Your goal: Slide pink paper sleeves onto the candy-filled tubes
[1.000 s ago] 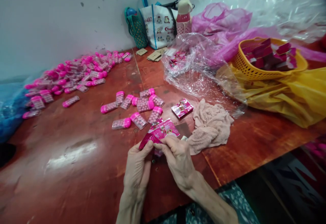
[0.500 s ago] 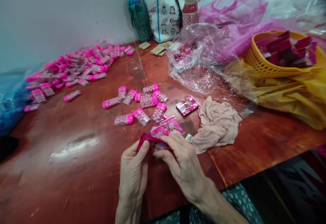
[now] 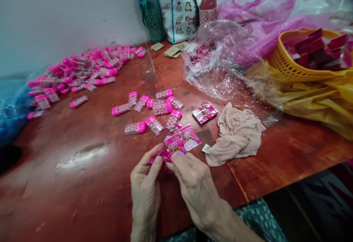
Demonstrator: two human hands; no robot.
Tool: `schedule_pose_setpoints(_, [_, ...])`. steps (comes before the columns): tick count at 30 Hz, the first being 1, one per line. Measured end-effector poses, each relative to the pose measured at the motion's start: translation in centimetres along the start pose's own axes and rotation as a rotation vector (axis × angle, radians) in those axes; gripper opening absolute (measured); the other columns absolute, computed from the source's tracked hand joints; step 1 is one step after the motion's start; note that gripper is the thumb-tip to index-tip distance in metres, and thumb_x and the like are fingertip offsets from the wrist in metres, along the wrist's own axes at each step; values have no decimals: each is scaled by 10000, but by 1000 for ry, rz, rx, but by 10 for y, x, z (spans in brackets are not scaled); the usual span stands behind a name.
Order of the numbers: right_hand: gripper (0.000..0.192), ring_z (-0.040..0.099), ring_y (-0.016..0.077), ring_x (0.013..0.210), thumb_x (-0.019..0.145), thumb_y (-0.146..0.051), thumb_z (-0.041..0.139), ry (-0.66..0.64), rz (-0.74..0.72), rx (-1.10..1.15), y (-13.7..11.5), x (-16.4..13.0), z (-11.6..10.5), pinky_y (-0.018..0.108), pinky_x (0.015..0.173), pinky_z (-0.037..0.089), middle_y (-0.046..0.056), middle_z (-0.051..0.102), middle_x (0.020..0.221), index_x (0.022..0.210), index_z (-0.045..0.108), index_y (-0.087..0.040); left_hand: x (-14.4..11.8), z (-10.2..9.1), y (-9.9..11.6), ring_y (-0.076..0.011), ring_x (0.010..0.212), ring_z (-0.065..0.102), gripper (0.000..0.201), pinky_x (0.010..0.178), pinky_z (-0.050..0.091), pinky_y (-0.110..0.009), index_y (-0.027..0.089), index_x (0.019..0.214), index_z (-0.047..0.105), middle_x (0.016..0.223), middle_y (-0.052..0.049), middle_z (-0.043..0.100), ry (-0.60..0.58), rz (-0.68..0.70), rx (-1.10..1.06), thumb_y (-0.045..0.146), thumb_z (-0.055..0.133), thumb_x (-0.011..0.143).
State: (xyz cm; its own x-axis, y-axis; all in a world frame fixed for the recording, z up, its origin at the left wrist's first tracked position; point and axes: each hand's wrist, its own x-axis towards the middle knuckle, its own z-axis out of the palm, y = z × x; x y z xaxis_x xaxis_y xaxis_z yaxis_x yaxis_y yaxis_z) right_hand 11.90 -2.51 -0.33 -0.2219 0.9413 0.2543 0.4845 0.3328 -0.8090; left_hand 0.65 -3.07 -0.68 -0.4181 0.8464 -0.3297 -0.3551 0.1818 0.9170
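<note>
My left hand (image 3: 146, 183) pinches a small pink printed packet (image 3: 161, 156) between thumb and fingers, low in the middle of the view. My right hand (image 3: 190, 177) closes on the packet's right side, its fingertips partly hidden behind the knuckles. Just beyond the fingers lie flat pink printed packets (image 3: 191, 137), overlapping on the table. Several clear bottles with pink caps and pink beads (image 3: 161, 107) are scattered past them. Right of these is a dark-edged stack of glossy pink packets (image 3: 204, 112).
A crumpled pale pink cloth (image 3: 238, 135) lies right of my hands. Farther right stands a yellow basket (image 3: 286, 64) with dark pink packets, beside clear plastic wrap (image 3: 220, 73). At the back left is a heap of pink-capped bottles (image 3: 82, 69); a white bag (image 3: 179, 18) stands against the wall.
The packet between my hands has lowered and folded or crumpled, uncovering more of the flat packets behind it. My right hand has turned, its fingers curling closer to the left hand.
</note>
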Motion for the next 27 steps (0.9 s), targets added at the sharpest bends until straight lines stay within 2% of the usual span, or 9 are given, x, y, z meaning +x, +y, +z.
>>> schedule_pose_setpoints(2, [224,512,181,648,910,-154,432,10,-11,-67,4,0,1,280,578,366,33,601,673,735,568,-178,-2,-2,1,-131,779,642,262,728,486,-199,209,941,709,876,-15,721,24,102,184,231,715,681])
schedule_pose_setpoints(4, [160,535,199,697,895,-121,452,30,-19,-82,7,1,0,292,622,402,53,631,720,881,607,-160,-2,-5,-1,-126,772,635,184,711,477,-186,216,874,727,843,5,720,62,191,328,229,705,692])
schedule_pose_setpoints(7, [211,559,215,770,848,-82,525,37,8,-25,9,5,-5,309,697,440,79,658,808,1039,604,-123,-1,-8,-5,-114,682,614,123,657,474,-189,219,785,741,759,22,714,71,215,317,211,723,663])
schedule_pose_setpoints(11, [101,572,185,744,781,-83,627,9,101,159,7,8,-7,275,672,452,36,658,772,839,659,-159,5,-7,-5,-102,623,579,93,612,468,-185,169,648,725,652,4,683,44,82,24,201,771,573])
schedule_pose_setpoints(15, [132,561,169,680,835,-93,559,96,31,166,8,8,-6,270,626,435,34,647,700,763,650,-156,6,-7,-7,-93,583,549,158,576,458,-183,133,616,703,608,-7,658,40,-35,-57,235,796,539])
schedule_pose_setpoints(20, [210,530,172,642,900,-178,478,123,-127,38,8,6,-8,289,620,411,53,636,655,769,639,-151,3,-14,-20,-66,496,462,164,487,384,-163,146,596,673,526,41,585,143,125,23,285,755,625])
schedule_pose_setpoints(24, [248,531,160,623,921,-209,437,53,-1,99,5,6,-9,259,580,405,41,611,653,762,620,-156,-1,-14,-18,-73,544,486,125,544,409,-165,170,609,667,564,54,583,149,242,132,257,711,687])
schedule_pose_setpoints(26, [249,526,151,608,921,-206,434,15,67,126,6,7,-9,245,562,402,33,604,659,749,607,-161,-5,-10,-13,-94,632,552,72,616,444,-172,197,745,700,680,40,648,198,303,234,224,717,681])
schedule_pose_setpoints(27, [245,525,149,611,920,-201,436,-1,73,126,7,8,-9,242,567,403,33,608,671,745,604,-163,-7,-8,-10,-107,681,579,157,648,458,-181,211,826,701,747,31,671,221,333,282,204,724,671])
